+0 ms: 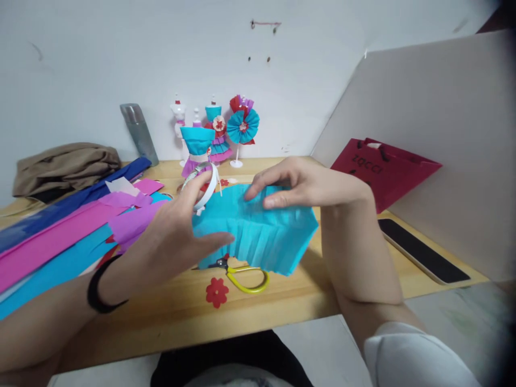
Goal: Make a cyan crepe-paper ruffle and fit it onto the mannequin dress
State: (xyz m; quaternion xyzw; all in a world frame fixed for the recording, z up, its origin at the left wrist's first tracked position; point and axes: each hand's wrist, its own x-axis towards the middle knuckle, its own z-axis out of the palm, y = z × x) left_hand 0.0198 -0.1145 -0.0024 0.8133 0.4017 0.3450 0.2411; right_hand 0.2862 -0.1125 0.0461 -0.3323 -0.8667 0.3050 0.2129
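Observation:
A pleated turquoise crepe paper sheet (266,231) is held up over the table between my two hands. My left hand (177,226) grips its left end with the thumb in front, and a white roll of tape (207,191) hangs about the fingers of the same hand. At the upper edge, my right hand (288,183) has its fingers and thumb closed on the paper. Below the sheet lie yellow-handled scissors (252,287), their blades partly hidden. Beside them is a red paper flower (217,293).
Strips of coloured crepe paper (76,231) cover the left side. Several small decorated dress forms (213,129) and a grey flask (139,131) stand along the wall. On the right are a red gift bag (379,172) and a phone (423,250). Brown cloth (66,166) lies far left.

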